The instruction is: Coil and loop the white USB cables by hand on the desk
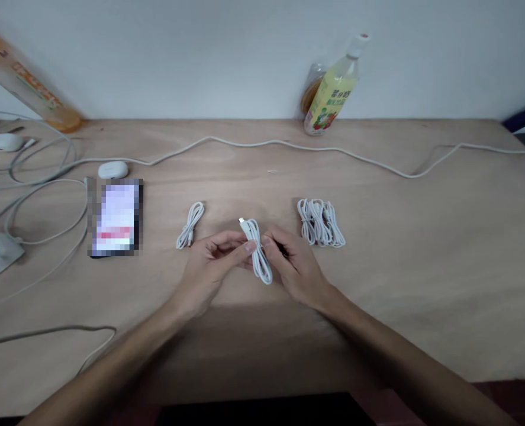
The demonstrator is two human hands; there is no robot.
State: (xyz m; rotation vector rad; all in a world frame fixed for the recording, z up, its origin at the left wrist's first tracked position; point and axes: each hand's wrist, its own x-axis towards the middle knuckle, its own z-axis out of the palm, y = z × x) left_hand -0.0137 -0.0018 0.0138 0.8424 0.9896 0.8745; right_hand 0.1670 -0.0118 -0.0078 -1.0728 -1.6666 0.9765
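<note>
A white USB cable (259, 260), coiled into a narrow bundle, is held above the middle of the table. Its metal plug points up and away from me. My left hand (215, 257) grips the bundle from the left, thumb across its front. From the right, my right hand (291, 257) pinches at the bundle's middle; what lies between these fingertips is too small to make out. Left of my hands lies a similar coiled cable (190, 225) on the table. Several more coiled cables (321, 222) lie side by side to the right.
A phone (116, 218) and a white earbud case (113, 170) lie at the left, among loose cords. One long white cord (271, 142) crosses the table behind my hands. A yellow drink bottle (331, 94) and an orange bottle (35, 89) stand by the wall.
</note>
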